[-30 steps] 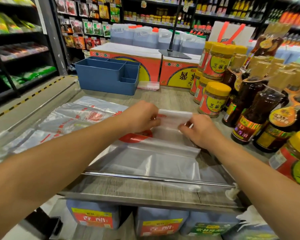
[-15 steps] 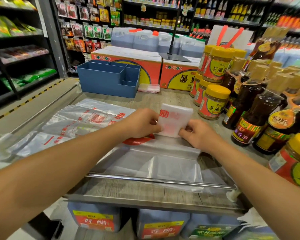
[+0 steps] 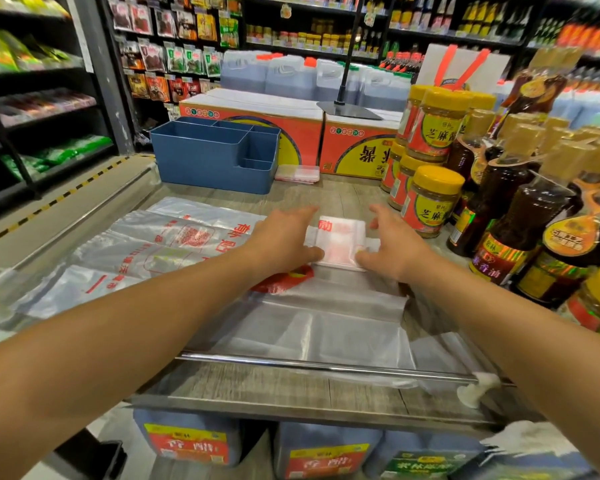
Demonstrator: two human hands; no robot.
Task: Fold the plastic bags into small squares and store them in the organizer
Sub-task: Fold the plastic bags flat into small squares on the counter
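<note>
A small folded white plastic bag (image 3: 338, 240) with red print lies flat on the wooden counter (image 3: 326, 382). My left hand (image 3: 284, 237) presses its left edge with straight fingers spread. On its right edge rests my right hand (image 3: 392, 244), fingers also straight. Under and left of the square lie several flat clear plastic bags (image 3: 146, 251) with red print. A blue organizer (image 3: 212, 161) with several compartments stands at the back of the counter, beyond my left hand. A small stack of folded bags (image 3: 297, 173) lies just right of the organizer.
Yellow-lidded jars (image 3: 426, 202) and dark sauce bottles (image 3: 520, 216) crowd the right side, close to my right hand. Orange cartons (image 3: 357, 150) stand behind the counter. A metal rail (image 3: 326, 367) runs along the front edge. Store shelves line the left.
The folded square was held upright between both hands half a second ago. It now lies flat on the counter, and both hands have opened and press on it.
</note>
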